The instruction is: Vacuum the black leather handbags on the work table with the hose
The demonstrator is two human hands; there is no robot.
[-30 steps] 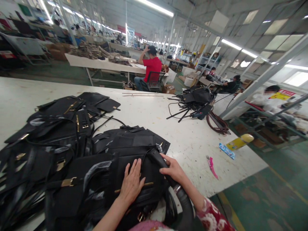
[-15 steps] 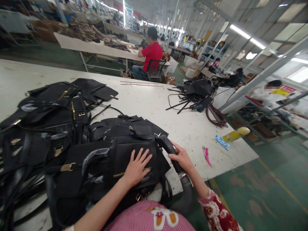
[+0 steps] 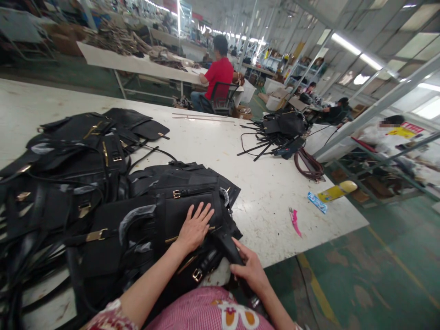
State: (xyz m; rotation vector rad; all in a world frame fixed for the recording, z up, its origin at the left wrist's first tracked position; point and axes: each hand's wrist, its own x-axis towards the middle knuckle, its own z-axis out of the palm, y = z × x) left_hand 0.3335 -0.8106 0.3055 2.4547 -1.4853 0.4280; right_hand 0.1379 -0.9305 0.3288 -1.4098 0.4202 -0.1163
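My left hand (image 3: pixel 195 228) lies flat on the front of a black backpack (image 3: pixel 189 203), fingers stretched out, beside a gold zip. The backpack rests on top of other black bags and has a buckled strap across its upper front. My right hand (image 3: pixel 252 271) is closed round a black vacuum hose nozzle (image 3: pixel 227 246). Its tip is at the lower right side of the backpack, near my left fingers. A metal ring shows on the tube below my right hand. Its far end is hidden by my arm and clothing.
More black bags (image 3: pixel 72 153) are heaped on the left of the white table (image 3: pixel 213 142). Pink thread snips (image 3: pixel 294 222), a blue packet (image 3: pixel 316 202) and a yellow bottle (image 3: pixel 337 191) lie at the right. Black straps and bags (image 3: pixel 283 126) sit farther back. A person in red (image 3: pixel 219 75) sits beyond.
My right hand has brought the nozzle down and left, from the backpack's upper right edge to its lower right side. A buckled strap now shows on the backpack. My left hand has shifted slightly.
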